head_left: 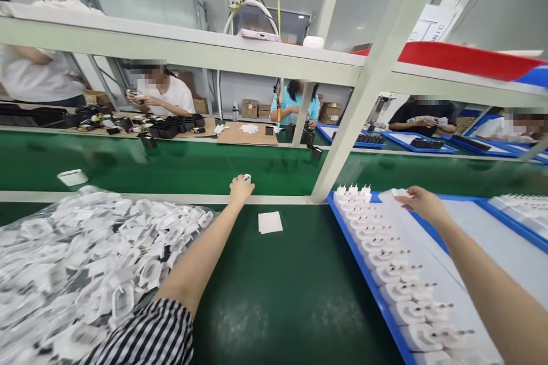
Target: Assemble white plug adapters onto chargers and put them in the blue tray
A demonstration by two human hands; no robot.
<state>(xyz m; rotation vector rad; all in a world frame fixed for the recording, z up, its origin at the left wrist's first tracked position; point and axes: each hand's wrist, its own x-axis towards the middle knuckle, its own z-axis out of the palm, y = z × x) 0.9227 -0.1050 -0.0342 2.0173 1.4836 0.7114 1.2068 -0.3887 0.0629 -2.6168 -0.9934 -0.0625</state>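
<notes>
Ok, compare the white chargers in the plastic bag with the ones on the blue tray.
The bagged chargers lie heaped at random on the left. The tray chargers stand in a neat line along the near edge of the blue tray on the right. The bagged chargers sit under clear plastic, while the tray chargers are bare with their pins showing. Both are white plug-in chargers of similar shape.

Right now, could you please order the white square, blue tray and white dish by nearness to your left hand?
From the left hand:
1. white square, just right of it.
2. blue tray, farther right.
3. white dish, far left.
</notes>
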